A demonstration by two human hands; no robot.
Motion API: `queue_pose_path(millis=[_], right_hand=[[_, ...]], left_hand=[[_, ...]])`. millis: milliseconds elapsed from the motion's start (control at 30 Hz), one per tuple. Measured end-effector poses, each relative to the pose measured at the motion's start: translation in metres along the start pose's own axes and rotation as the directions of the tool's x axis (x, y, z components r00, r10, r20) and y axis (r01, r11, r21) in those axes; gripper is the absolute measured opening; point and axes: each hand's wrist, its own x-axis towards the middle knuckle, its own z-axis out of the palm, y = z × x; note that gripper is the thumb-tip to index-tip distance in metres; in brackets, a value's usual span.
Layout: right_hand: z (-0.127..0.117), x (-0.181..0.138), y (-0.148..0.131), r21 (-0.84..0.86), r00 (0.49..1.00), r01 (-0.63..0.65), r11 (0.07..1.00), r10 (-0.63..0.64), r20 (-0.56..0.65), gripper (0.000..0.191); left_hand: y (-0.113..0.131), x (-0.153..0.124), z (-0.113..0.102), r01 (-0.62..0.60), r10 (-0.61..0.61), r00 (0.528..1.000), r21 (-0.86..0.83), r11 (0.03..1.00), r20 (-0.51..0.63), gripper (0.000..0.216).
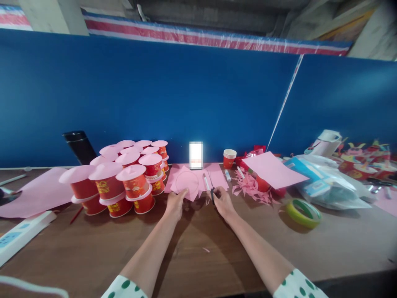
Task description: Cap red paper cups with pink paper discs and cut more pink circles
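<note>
My left hand [176, 203] pinches the lower left edge of a piece of pink paper [187, 182] with a circle drawn on it. In my right hand [223, 202] is a pair of scissors [211, 187], its blades pointing away from me, to the right of that paper. More pink paper [219, 174] lies flat underneath. A white marker [206, 182] rests on it, just left of the scissors. Small pink scraps lie on the table near my hands.
Stacked red paper cups [133, 186] with pink paper discs stand at left. To the right are a paper cup [230, 158], pink paper strips [249, 186], yellow-green tape [303, 213] and a plastic bag [328, 186]. A power strip [25, 236] lies front left. A blue partition [186, 95] rises behind.
</note>
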Motion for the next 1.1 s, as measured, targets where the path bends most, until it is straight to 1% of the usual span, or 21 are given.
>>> queue_pose_path(millis=[67,200,300,400,467,567,633,733,867,1100], right_hand=[[0.000,0.000,-0.002,0.012,1.000,-0.024,1.000,0.024,0.016,0.032],[0.000,-0.001,-0.009,0.072,0.999,-0.038,0.997,0.036,0.027,0.034],[0.001,-0.002,-0.012,0.091,1.000,-0.005,0.996,0.004,0.002,0.033],[0.003,-0.002,-0.010,0.098,1.000,0.020,0.995,-0.018,-0.019,0.035],[0.004,-0.002,-0.006,0.145,1.000,-0.025,0.989,0.023,0.015,0.037],[0.005,-0.003,0.000,0.198,0.992,-0.094,0.976,0.076,0.098,0.038],[0.005,-0.003,0.003,0.183,0.992,-0.083,0.980,0.063,0.113,0.038],[0.004,-0.003,0.005,0.129,0.994,-0.032,0.991,0.018,0.104,0.035],[0.001,-0.001,0.004,0.063,0.995,0.011,0.998,-0.018,0.100,0.028],[0.004,-0.001,0.004,0.133,0.995,-0.007,0.991,-0.007,0.099,0.025]], left_hand=[[-0.001,0.001,-0.001,-0.007,0.007,1.000,-0.010,1.000,-0.006,0.031],[0.001,0.001,-0.001,0.031,-0.031,0.999,-0.028,0.999,0.008,0.029],[0.003,-0.001,0.000,0.036,-0.036,0.999,-0.079,0.996,0.006,0.029],[0.004,-0.002,0.001,0.041,-0.041,0.999,-0.087,0.995,0.005,0.024],[0.005,-0.002,0.001,0.041,-0.040,0.999,-0.078,0.996,0.012,0.023],[0.004,-0.002,0.000,0.035,-0.034,0.999,-0.062,0.997,0.018,0.025],[0.004,-0.001,-0.001,0.040,-0.038,0.999,-0.058,0.998,0.024,0.026],[0.004,0.000,-0.001,0.055,-0.053,0.998,-0.064,0.996,0.037,0.027],[0.004,0.001,-0.001,0.066,-0.065,0.998,-0.089,0.994,0.014,0.031],[0.003,0.002,-0.001,0.054,-0.054,0.999,-0.130,0.990,0.005,0.027]])
